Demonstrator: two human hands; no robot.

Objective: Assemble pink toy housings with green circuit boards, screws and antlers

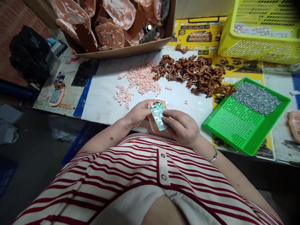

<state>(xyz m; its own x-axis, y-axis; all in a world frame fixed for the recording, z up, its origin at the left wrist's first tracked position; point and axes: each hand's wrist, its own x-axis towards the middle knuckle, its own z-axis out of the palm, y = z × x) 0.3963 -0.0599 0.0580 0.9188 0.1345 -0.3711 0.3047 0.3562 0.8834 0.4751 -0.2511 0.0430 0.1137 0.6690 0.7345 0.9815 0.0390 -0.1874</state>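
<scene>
Both hands hold one small assembly close to my body at the table's near edge: a pink plastic shell (153, 124) with a green circuit board (158, 116) lying on top of it. My left hand (137, 114) grips the shell's left side, fingers curled round it. My right hand (181, 126) is closed on the right side, its fingertips pressing on the board. Just beyond the hands lies a pile of small pink rings (140, 79), and to its right a heap of brown plastic parts (197, 73).
A green perforated tray (225, 125) with a mound of small silver screws (256, 97) sits at the right. A yellow basket (262, 31) stands at the back right. A cardboard box (131, 50) of pink shells is at the back. Another pink shell (295, 125) lies at the far right edge.
</scene>
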